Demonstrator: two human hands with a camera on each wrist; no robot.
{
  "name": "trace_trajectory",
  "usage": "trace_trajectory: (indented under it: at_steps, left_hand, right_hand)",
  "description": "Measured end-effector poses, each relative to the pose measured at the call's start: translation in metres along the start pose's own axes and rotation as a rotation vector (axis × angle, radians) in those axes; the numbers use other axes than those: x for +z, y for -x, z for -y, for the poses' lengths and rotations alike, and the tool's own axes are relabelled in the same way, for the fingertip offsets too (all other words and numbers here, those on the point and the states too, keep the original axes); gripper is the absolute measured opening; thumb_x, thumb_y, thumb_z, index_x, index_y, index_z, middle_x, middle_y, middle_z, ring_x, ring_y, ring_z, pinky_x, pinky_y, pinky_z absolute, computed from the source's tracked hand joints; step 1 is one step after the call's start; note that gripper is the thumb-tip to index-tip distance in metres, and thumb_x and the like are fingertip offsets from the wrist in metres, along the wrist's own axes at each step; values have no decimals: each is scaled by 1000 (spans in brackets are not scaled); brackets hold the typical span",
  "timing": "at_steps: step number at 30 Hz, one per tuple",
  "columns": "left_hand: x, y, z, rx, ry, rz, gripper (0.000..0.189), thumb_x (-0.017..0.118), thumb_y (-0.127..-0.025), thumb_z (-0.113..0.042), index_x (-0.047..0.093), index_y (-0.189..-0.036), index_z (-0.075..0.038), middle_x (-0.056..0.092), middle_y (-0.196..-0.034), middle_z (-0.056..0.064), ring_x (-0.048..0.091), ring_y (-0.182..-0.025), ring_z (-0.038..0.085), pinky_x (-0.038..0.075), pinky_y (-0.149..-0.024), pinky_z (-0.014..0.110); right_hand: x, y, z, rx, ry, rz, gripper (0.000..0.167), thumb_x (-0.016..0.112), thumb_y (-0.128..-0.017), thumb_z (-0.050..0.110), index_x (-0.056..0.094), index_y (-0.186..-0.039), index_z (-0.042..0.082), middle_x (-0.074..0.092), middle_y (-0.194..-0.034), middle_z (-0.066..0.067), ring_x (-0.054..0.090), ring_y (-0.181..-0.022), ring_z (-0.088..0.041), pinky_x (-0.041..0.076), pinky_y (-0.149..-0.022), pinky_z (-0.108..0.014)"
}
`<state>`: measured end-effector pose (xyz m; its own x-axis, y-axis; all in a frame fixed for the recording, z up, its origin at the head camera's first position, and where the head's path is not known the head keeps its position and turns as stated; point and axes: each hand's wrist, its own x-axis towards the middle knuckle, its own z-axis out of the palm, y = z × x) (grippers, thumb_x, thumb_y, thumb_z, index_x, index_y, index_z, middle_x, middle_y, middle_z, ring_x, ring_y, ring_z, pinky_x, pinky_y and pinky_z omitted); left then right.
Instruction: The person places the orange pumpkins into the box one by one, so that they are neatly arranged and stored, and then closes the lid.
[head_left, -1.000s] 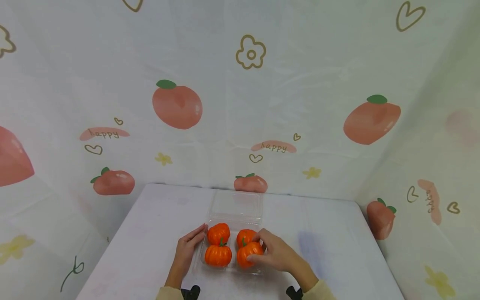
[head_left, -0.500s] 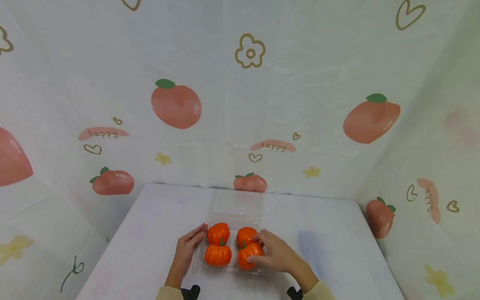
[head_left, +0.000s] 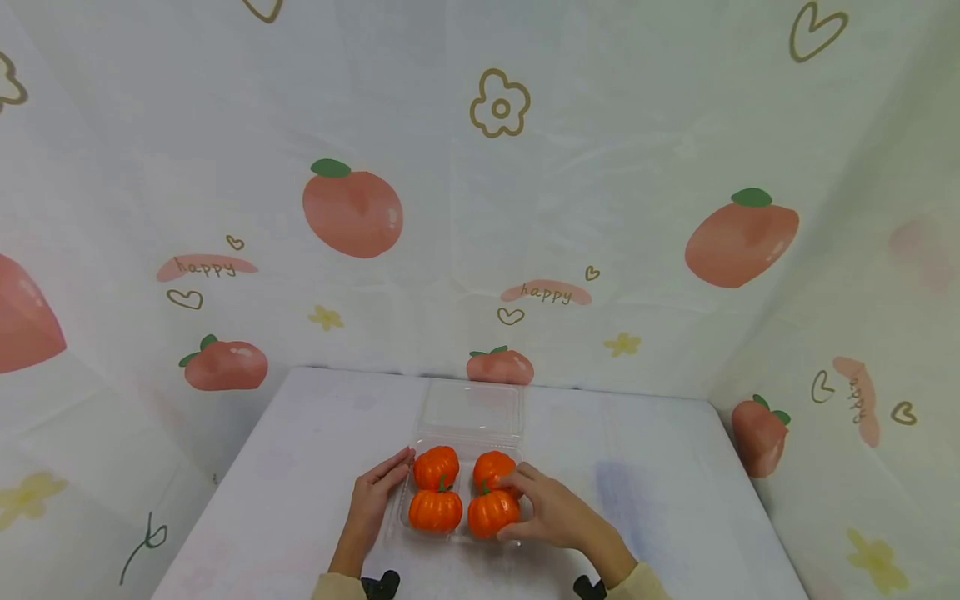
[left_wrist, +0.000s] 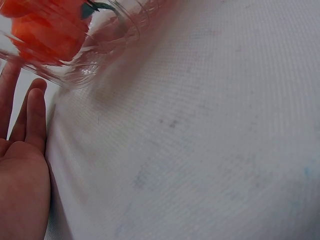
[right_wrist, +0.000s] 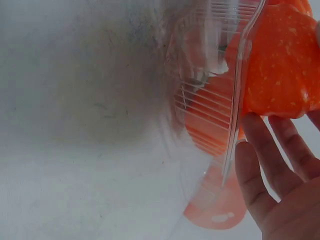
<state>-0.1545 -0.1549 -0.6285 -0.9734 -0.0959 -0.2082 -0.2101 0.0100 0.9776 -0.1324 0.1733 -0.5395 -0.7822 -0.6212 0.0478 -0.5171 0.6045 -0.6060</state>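
Observation:
A clear plastic clamshell box (head_left: 467,533) lies on the table with its lid (head_left: 471,410) folded back. Several small orange toy pumpkins with green stems sit in its base. My right hand (head_left: 551,507) holds the front right pumpkin (head_left: 491,514), thumb at its near side and fingers over its far side. In the right wrist view this pumpkin (right_wrist: 282,62) shows at the box's rim, above the fingers. My left hand (head_left: 372,498) rests with straight fingers along the box's left wall, beside the front left pumpkin (head_left: 435,510) and the back left pumpkin (head_left: 437,467).
The back right pumpkin (head_left: 492,471) sits just behind the held one, partly covered by the right fingers. A white cloth covers the table (head_left: 645,500). Behind it hangs a curtain (head_left: 435,317) printed with fruit, hearts and flowers.
The front right pumpkin has shifted slightly left and turned, with its stem now nearer the top. My right fingers have moved slightly with it. The left hand stays in place.

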Motion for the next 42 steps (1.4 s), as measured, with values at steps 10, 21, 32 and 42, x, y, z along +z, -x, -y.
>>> trace_trajectory:
  at_steps: [10, 21, 32, 42]
  left_hand:
    - [1, 1, 0, -12, -1, 0, 48, 65, -98, -41, 64, -140, -18, 67, -139, -3, 60, -120, -12, 44, -99, 3]
    - [1, 0, 0, -22, 10, 6, 48, 65, -98, -40, 63, -141, -18, 67, -140, -2, 60, -119, -14, 44, -99, 4]
    - [0, -1, -3, -35, 8, 9, 48, 66, -98, -42, 63, -141, -20, 67, -140, -4, 60, -118, -14, 44, -101, 5]
    - [0, 0, -4, -25, 10, 12, 51, 69, -95, -41, 63, -141, -18, 67, -140, -1, 61, -115, -15, 45, -98, 4]
  right_hand:
    - [3, -2, 3, -7, 5, 16, 51, 76, -89, 49, 61, -134, 31, 62, -134, 5, 63, -111, -10, 58, -98, -36]
    - [2, -1, 2, 23, 106, 32, 52, 67, -90, 62, 67, -119, 20, 66, -114, 7, 62, -103, -11, 57, -93, -31]
    - [3, -1, -2, 40, 22, 84, 44, 66, -93, 57, 66, -124, 25, 66, -114, 7, 62, -102, -10, 56, -90, -28]
    - [3, -2, -4, 22, 49, 116, 41, 68, -97, 37, 69, -130, 12, 73, -118, 2, 63, -103, -15, 56, -91, -28]
